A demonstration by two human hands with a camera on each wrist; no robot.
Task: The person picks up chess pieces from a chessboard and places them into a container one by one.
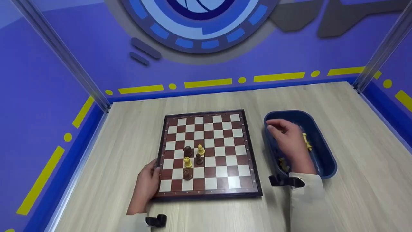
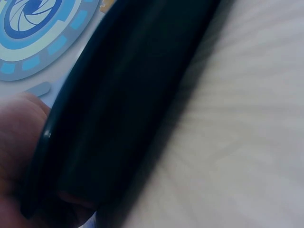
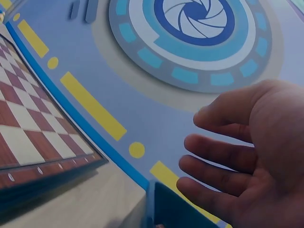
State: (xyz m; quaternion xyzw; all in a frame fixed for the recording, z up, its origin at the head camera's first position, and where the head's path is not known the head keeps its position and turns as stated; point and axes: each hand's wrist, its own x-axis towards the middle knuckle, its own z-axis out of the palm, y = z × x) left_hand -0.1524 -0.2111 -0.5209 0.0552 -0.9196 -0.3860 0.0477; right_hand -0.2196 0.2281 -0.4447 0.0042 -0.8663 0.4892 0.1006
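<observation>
My left hand (image 1: 147,182) holds the left edge of a brown-and-white chessboard (image 1: 222,169). In the left wrist view the board's dark side (image 2: 118,95) fills much of the frame, with parts of the hand (image 2: 19,142) at its edge. Two pale yellow pieces, one a rook (image 1: 187,162), and three dark brown pieces, one a knight (image 1: 187,174), stand on the board's left half. Over the left part of a dark blue bin (image 1: 329,161) hovers my right hand (image 1: 291,141), fingers loosely bent and apart from the thumb. The right wrist view shows nothing held by this hand (image 3: 237,156).
Inside the bin lie more chess pieces, among them a pale yellow one (image 1: 306,141) and others partly hidden by the right hand and shade. Blue-purple panels (image 1: 225,71) border the wooden table (image 1: 135,125) at the back and sides.
</observation>
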